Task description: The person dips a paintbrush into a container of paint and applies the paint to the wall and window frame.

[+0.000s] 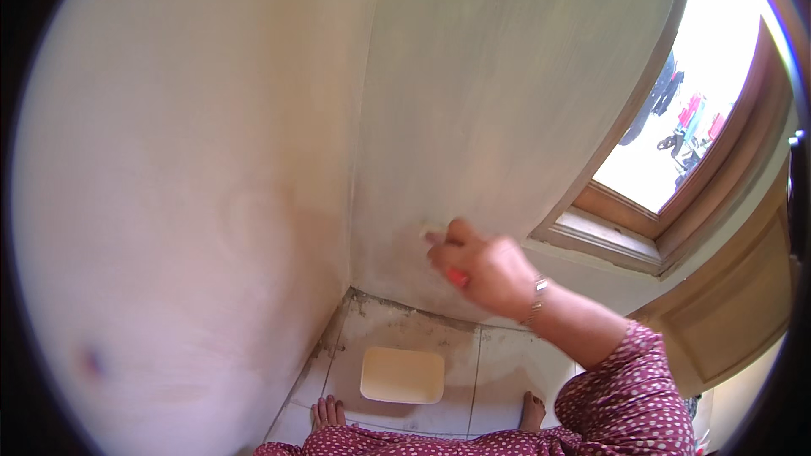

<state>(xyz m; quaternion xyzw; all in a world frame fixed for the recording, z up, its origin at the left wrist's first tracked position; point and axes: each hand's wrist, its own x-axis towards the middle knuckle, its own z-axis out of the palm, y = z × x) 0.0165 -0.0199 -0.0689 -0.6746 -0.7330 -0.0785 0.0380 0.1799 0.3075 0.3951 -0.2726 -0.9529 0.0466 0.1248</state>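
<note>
My right hand (485, 269), with a metal-banded watch or bracelet (538, 299) at the wrist, is closed around a tool with a red handle (457, 277). The tool's pale tip (431, 230) is at the painted wall (443, 139), just right of the room's corner; blur hides its exact kind. Below, a cream plastic tub (402, 375) rests on the tiled floor (500, 354) between my bare feet. Its contents cannot be made out. My left hand is out of view.
On the left rises another pale wall (158, 171), meeting the first in a corner. A wooden-framed window (659, 228) opens at the upper right, with a wooden panel (728, 297) below it. Dark grime lines the floor's edge.
</note>
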